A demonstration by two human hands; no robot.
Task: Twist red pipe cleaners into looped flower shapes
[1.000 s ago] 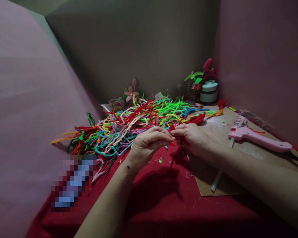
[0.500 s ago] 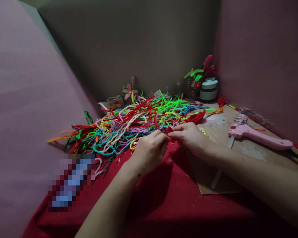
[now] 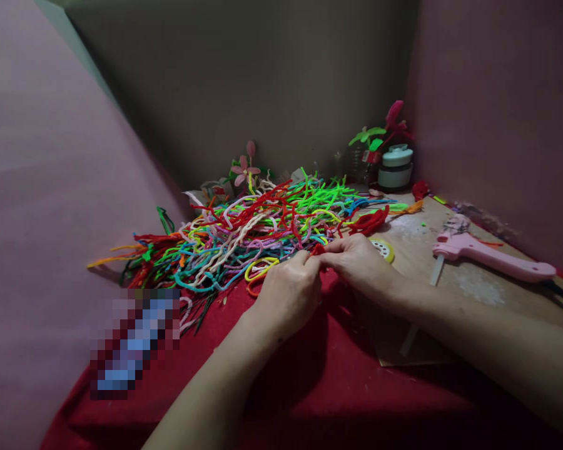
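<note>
A small red fuzzy piece [image 3: 317, 250] shows between the fingertips of both hands, just in front of a big heap of coloured pipe cleaners [image 3: 244, 231]. My left hand [image 3: 293, 284] is closed on it, fingers curled and partly hidden. From the right, my right hand [image 3: 359, 265] pinches the same piece, its fingertips touching those of the left. Most of the red piece is covered by the fingers. Scissors with yellow and orange handles [image 3: 258, 275] lie beside my left hand.
On a brown board [image 3: 478, 287] at the right rests a pink glue gun [image 3: 502, 256] with a clear glue stick. A yellow round reel [image 3: 383, 250] lies behind my right hand. Farther back stand a lidded jar [image 3: 395, 169] and fuzzy flowers [image 3: 244, 170]. Red cloth [image 3: 347, 387] covers the table.
My left hand has moved slightly right and turned over the red piece, uncovering more of the scissor handles. My right hand has shifted a little right, and more of the yellow reel shows.
</note>
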